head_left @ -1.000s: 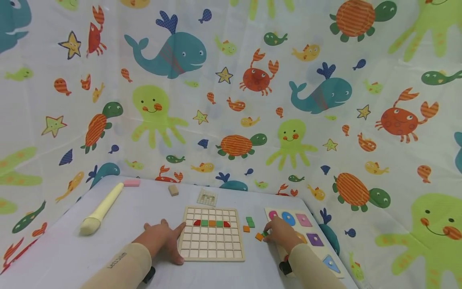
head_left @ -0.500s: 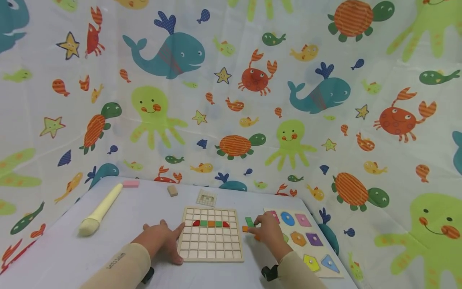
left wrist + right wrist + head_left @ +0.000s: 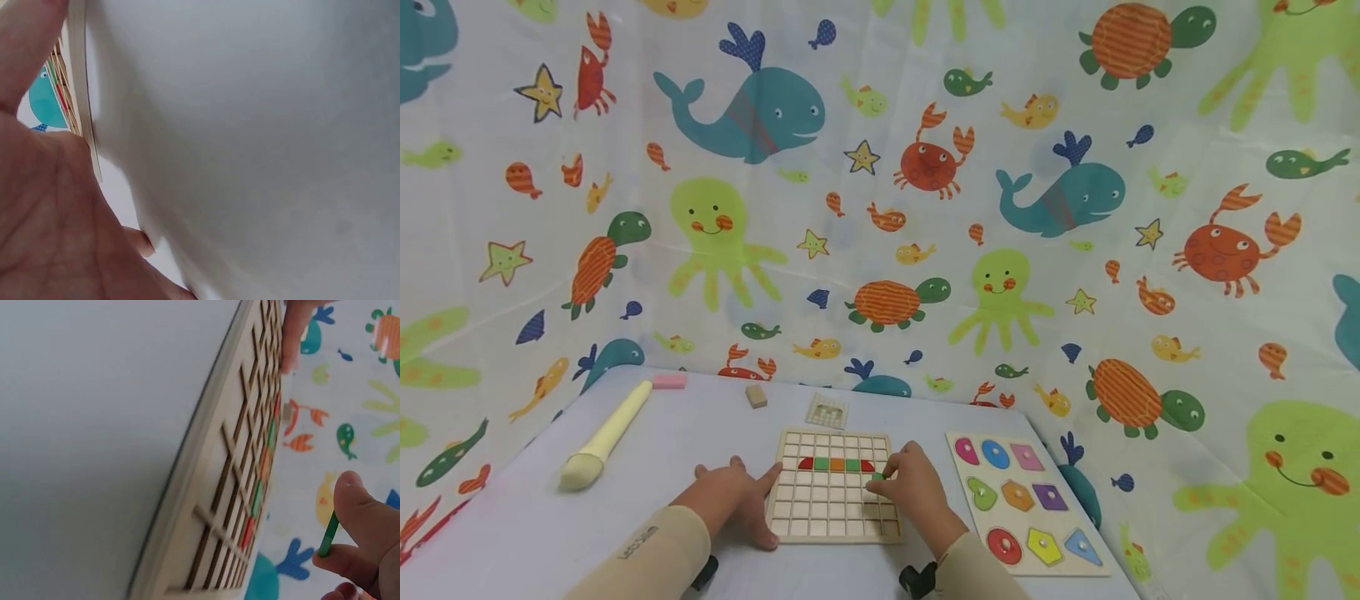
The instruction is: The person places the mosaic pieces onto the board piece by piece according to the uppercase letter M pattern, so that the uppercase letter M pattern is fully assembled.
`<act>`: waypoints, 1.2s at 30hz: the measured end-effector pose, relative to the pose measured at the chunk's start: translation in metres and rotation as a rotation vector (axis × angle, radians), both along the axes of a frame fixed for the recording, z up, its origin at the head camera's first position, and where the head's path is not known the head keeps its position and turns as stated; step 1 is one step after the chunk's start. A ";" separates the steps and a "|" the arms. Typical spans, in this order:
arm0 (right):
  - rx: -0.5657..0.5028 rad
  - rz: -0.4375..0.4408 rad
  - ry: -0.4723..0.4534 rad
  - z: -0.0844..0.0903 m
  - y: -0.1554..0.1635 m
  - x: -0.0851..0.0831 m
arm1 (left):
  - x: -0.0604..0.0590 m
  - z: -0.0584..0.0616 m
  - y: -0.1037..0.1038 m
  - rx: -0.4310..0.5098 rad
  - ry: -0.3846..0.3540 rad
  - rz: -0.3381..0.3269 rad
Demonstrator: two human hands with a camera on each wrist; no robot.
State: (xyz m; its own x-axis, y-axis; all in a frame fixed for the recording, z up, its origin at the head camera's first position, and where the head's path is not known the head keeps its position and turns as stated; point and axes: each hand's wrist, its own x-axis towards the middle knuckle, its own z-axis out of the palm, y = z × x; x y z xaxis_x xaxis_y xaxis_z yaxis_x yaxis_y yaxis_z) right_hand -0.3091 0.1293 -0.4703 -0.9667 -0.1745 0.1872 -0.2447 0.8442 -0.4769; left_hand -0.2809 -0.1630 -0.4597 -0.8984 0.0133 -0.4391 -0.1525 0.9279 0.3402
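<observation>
Green tile [image 3: 327,536]: thin, flat, bright green, seen edge-on; pinched between thumb and fingertip of the right hand [image 3: 913,492], over the right side of the grid board [image 3: 835,521]. Board: pale wood, square cells, one row of red, green and orange tiles. Left hand [image 3: 733,500]: flat on the table, fingers straight, touching the board's left edge.

The square pale wooden grid board [image 3: 837,486] looks like bare, matt wood, its thin slats smooth-sanded. The small flat green tile [image 3: 327,536] pinched above it seems painted, faintly glossy, though blurred. Right of the grid board, the wooden shape-puzzle board [image 3: 1078,568] carries glossy coloured pieces. The white table surface [image 3: 700,417] beneath looks smooth and matt.
</observation>
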 end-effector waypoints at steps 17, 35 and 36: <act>0.158 0.120 -0.071 -0.001 -0.103 -0.017 | -0.001 -0.006 -0.006 -0.037 0.025 -0.035; 0.210 0.158 -0.060 -0.009 -0.117 -0.031 | 0.000 -0.005 -0.001 -0.067 0.051 -0.024; 0.213 0.163 -0.052 -0.009 -0.118 -0.031 | 0.001 -0.004 -0.001 -0.064 0.048 -0.019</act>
State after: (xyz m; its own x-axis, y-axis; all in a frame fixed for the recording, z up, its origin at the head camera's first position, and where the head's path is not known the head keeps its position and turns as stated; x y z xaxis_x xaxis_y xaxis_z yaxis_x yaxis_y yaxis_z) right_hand -0.3401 0.0115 -0.4792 -0.9299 -0.3587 0.0810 -0.3656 0.8782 -0.3084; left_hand -0.2804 -0.1641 -0.4637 -0.9184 0.0039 -0.3957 -0.1195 0.9506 0.2867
